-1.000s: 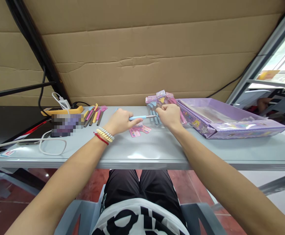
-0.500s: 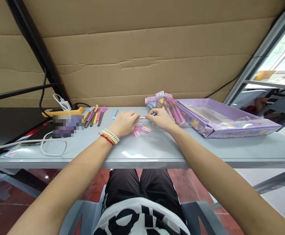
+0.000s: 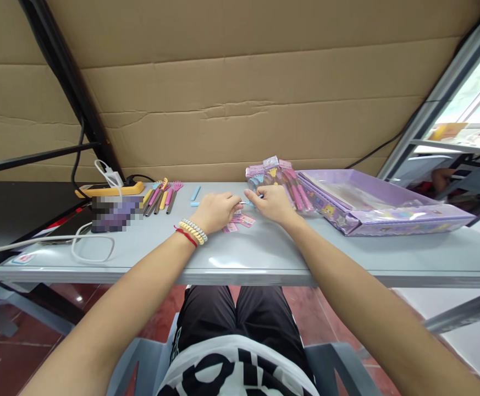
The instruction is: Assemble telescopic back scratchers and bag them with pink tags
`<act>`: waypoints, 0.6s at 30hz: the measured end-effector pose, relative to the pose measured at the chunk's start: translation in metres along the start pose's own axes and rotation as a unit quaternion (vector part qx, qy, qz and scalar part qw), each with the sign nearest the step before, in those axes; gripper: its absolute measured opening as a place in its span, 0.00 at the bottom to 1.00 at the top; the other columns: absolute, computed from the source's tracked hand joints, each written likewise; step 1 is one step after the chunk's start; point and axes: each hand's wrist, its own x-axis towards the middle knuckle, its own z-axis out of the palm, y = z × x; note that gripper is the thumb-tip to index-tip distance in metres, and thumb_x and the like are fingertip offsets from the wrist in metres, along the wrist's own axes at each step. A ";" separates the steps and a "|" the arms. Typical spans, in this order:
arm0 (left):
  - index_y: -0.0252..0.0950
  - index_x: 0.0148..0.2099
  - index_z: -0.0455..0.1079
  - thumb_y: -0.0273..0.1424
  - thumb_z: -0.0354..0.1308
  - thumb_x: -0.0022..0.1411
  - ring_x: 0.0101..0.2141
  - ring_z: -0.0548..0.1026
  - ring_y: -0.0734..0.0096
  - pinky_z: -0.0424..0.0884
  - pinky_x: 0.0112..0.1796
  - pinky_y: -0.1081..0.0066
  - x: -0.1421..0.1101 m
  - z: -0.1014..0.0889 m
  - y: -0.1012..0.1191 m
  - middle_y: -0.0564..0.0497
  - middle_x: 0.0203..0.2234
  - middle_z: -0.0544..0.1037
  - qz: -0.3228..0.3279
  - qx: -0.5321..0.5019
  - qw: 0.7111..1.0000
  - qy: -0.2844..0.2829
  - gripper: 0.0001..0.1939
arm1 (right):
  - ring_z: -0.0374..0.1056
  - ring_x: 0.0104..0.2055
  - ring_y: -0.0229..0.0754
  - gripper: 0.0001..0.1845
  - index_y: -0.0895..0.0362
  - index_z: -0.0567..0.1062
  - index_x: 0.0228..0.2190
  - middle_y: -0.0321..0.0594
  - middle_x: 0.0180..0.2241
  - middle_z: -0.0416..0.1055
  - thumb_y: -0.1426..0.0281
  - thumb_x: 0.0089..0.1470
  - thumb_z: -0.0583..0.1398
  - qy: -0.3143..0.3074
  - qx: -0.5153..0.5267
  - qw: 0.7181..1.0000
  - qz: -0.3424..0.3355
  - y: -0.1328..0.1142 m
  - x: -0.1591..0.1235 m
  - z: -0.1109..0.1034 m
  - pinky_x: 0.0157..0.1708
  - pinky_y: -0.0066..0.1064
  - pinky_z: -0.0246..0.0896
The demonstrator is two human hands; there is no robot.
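Note:
My left hand (image 3: 220, 212) is closed, its fingertips pinching one end of a thin pen-like stick (image 3: 244, 203) with pale and blue parts. From the other side my right hand (image 3: 271, 202) grips the blue end; fingers cover most of it. Below and between the hands lie several small pink printed cards (image 3: 240, 220). Left of my left hand are a blue tube piece (image 3: 196, 193) and another blue piece (image 3: 195, 204), partly behind the hand. Just beyond my right hand sit clear-bagged sticks with hand-shaped tops (image 3: 293, 190).
Loose sticks with hand-shaped tops (image 3: 161, 197) in pink, yellow and brown lie at the left. Near them are a yellow power strip (image 3: 111, 190), a white cable (image 3: 93, 259) and a blurred-out purple item (image 3: 114, 215). A purple open box (image 3: 408, 214) stands at right. Cardboard (image 3: 240, 126) walls the back.
My hands have drawn closer together, so less of the thin stick shows between them. A second blue piece now shows beside my left hand. The camera view has shifted slightly.

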 end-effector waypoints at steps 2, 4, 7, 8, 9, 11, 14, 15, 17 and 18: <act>0.37 0.41 0.71 0.37 0.42 0.69 0.33 0.73 0.64 0.57 0.32 0.67 0.002 -0.001 -0.002 0.46 0.32 0.76 0.000 -0.004 1.000 0.007 0.18 | 0.47 0.19 0.33 0.28 0.57 0.59 0.11 0.33 0.12 0.53 0.53 0.54 0.53 -0.004 -0.005 1.000 0.004 -0.001 0.001 -0.002 0.24 0.29 0.42; 0.37 0.40 0.72 0.36 0.43 0.69 0.33 0.73 0.65 0.57 0.33 0.66 0.003 -0.002 -0.007 0.46 0.31 0.76 0.000 -0.007 1.000 0.016 0.17 | 0.48 0.19 0.33 0.28 0.57 0.59 0.11 0.33 0.12 0.53 0.53 0.53 0.53 0.000 -0.013 1.000 0.010 0.001 0.003 -0.005 0.24 0.29 0.42; 0.37 0.39 0.71 0.34 0.43 0.68 0.35 0.73 0.64 0.56 0.35 0.65 0.002 -0.003 -0.022 0.47 0.32 0.76 -0.027 -0.009 0.999 0.030 0.15 | 0.47 0.19 0.33 0.27 0.57 0.56 0.10 0.33 0.12 0.49 0.57 0.51 0.54 0.029 -0.030 0.998 0.042 0.008 0.008 -0.016 0.24 0.29 0.41; 0.37 0.38 0.71 0.34 0.44 0.68 0.36 0.73 0.64 0.56 0.35 0.65 0.001 -0.004 -0.028 0.47 0.32 0.76 -0.045 -0.010 0.998 0.032 0.15 | 0.46 0.19 0.32 0.26 0.57 0.56 0.09 0.32 0.12 0.48 0.59 0.51 0.55 0.042 -0.032 0.997 0.063 0.011 0.009 -0.021 0.24 0.29 0.40; 0.37 0.39 0.72 0.34 0.44 0.68 0.37 0.73 0.64 0.56 0.36 0.65 0.001 -0.005 -0.035 0.47 0.33 0.77 -0.062 -0.009 0.997 0.033 0.15 | 0.45 0.19 0.32 0.25 0.57 0.55 0.09 0.32 0.12 0.46 0.61 0.49 0.55 0.051 -0.032 0.994 0.088 0.014 0.011 -0.026 0.23 0.29 0.40; 0.38 0.40 0.72 0.34 0.45 0.67 0.39 0.72 0.63 0.56 0.37 0.65 -0.001 -0.006 -0.047 0.47 0.34 0.77 -0.081 -0.016 0.996 0.032 0.14 | 0.44 0.18 0.31 0.22 0.57 0.53 0.09 0.31 0.11 0.44 0.66 0.46 0.56 0.057 -0.021 0.989 0.135 0.019 0.012 -0.038 0.23 0.29 0.40; 0.40 0.41 0.72 0.34 0.45 0.67 0.40 0.72 0.63 0.57 0.40 0.64 -0.005 -0.007 -0.066 0.48 0.36 0.78 -0.082 -0.037 0.996 0.028 0.14 | 0.43 0.18 0.31 0.19 0.57 0.53 0.09 0.30 0.12 0.42 0.70 0.43 0.55 0.069 0.005 0.981 0.181 0.027 0.011 -0.056 0.22 0.28 0.39; 0.40 0.41 0.72 0.33 0.44 0.67 0.41 0.72 0.63 0.57 0.41 0.64 -0.007 -0.007 -0.073 0.48 0.36 0.78 -0.091 -0.040 0.994 0.035 0.14 | 0.42 0.18 0.31 0.18 0.57 0.53 0.09 0.30 0.12 0.41 0.70 0.43 0.55 0.081 0.013 0.978 0.191 0.031 0.009 -0.061 0.21 0.28 0.39; 0.40 0.41 0.72 0.33 0.44 0.66 0.42 0.71 0.62 0.56 0.42 0.62 -0.012 -0.007 -0.089 0.47 0.37 0.78 -0.128 -0.036 0.990 0.057 0.15 | 0.41 0.18 0.31 0.17 0.57 0.54 0.10 0.30 0.13 0.41 0.70 0.42 0.55 0.124 0.029 0.969 0.211 0.041 0.006 -0.071 0.20 0.28 0.36; 0.40 0.41 0.73 0.33 0.44 0.66 0.42 0.70 0.61 0.56 0.44 0.61 -0.015 -0.007 -0.097 0.47 0.37 0.77 -0.151 -0.032 0.985 0.072 0.15 | 0.40 0.18 0.30 0.17 0.57 0.54 0.10 0.30 0.13 0.41 0.71 0.41 0.56 0.153 0.040 0.962 0.223 0.048 0.004 -0.075 0.19 0.29 0.35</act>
